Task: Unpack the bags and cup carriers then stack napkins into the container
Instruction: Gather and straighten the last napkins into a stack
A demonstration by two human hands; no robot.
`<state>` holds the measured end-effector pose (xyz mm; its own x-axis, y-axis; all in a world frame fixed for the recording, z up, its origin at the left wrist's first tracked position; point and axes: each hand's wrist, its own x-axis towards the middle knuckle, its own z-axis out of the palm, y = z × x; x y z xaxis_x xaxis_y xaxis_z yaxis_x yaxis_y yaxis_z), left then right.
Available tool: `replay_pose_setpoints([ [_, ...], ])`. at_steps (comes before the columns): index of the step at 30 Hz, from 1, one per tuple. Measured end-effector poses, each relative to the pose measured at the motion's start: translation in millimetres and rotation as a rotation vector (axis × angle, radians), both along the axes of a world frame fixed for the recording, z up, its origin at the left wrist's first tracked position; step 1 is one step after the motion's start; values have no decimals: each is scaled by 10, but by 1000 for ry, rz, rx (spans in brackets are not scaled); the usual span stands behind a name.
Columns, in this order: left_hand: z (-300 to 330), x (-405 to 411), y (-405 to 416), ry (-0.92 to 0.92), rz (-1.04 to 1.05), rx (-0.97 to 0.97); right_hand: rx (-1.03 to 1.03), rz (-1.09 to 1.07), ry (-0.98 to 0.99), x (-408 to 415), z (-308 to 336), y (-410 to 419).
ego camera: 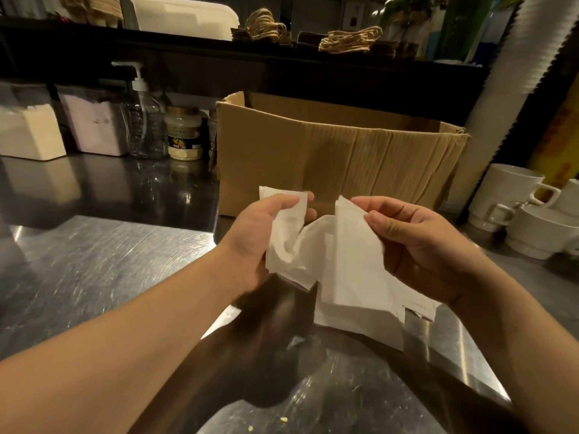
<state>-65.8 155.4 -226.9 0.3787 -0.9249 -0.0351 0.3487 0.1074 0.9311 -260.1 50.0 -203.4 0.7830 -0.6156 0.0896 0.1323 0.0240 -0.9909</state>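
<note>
- Up above the steel worktop (94, 270), just before the cardboard box (338, 158), both hands share white napkins (344, 270).
- Left hand (260, 233): fingers curled, gripping one end.
- Right hand (419, 242): pinches the other.

Napkins (341, 264) before cardboard box (338, 151)

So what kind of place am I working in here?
Most likely a cafe or drinks counter, back of house: a stainless steel worktop, stacked white mugs on the right, tall sleeves of disposable cups, and twine-handled paper bags on the shelf behind the cardboard box.
</note>
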Motion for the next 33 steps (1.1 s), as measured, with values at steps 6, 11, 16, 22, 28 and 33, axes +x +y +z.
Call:
replay_pose_setpoints([
  [6, -49, 46, -38, -110, 87, -95, -38, -302, 35, 87, -55, -6],
  [11, -66, -49, -2, -282, -20, -50, -52, -304, -17, 87, -62, 10],
  [16, -104, -114, 37, -380, -171, 27, -65, -212, -33, 103, -106, 46],
  [22, -148, -107, -3, -432, -120, 54, -183, -212, 40, 116, -151, 49],
  [28, -127, -132, -2, -377, -89, 94, -338, -231, 194, 119, -128, 63],
  [33, -43, -58, 16, -40, -46, 153, -10, 1, 92, -14, 21, 42],
])
